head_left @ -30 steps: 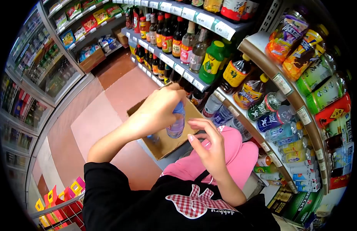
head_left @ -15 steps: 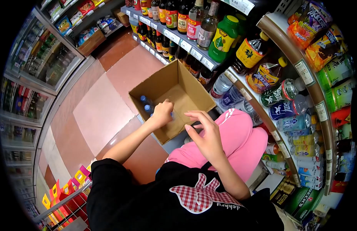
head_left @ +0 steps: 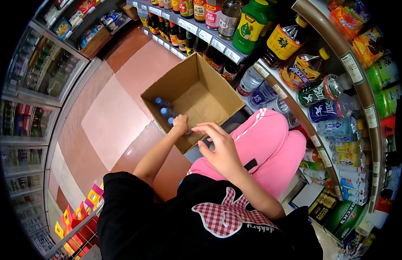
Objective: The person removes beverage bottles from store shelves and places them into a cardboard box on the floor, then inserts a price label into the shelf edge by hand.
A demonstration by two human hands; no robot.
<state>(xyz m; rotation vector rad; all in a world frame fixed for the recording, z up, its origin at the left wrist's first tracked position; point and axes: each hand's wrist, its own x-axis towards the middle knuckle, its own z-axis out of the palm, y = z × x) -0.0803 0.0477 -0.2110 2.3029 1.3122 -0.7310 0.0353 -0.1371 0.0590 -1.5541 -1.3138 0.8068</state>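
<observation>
Three blue-capped bottles (head_left: 165, 112) are standing along the left wall inside the plain brown box (head_left: 218, 86), their clear lower bodies partly hiding. Left hand (head_left: 180, 124) is sitting inside beside them, fingertips obscured; cannot tell what it is pinching. Right hand (head_left: 221, 151) is overlapping the box's near rim, thumb and fingers spreading loosely.
</observation>
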